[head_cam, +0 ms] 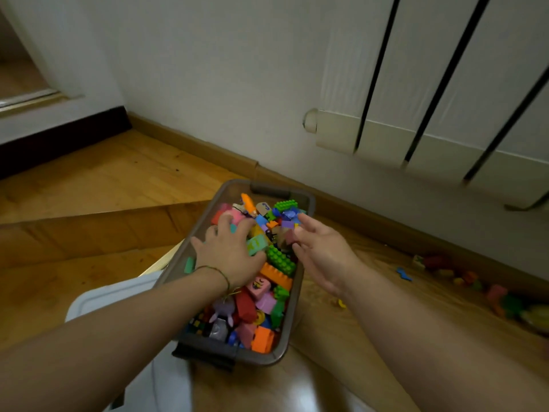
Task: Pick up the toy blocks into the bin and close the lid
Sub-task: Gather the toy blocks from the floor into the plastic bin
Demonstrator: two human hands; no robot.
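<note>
A translucent grey bin [306, 203] stands on the wooden floor, heaped with several colourful toy blocks [276, 263]. My left hand [228, 248] lies flat on the pile in the bin's left half, fingers spread and pressing on the blocks. My right hand [318, 251] hovers over the bin's right rim, and its fingertips pinch a small brownish block [286, 237]. The white lid [118, 292] lies on the floor to the bin's left, partly under my left arm.
Several loose blocks [475, 281] lie along the skirting board at the right, with a small blue piece [404, 273] nearer the bin. A white radiator [445, 114] hangs on the wall behind. A doorway step [59, 132] is at the far left.
</note>
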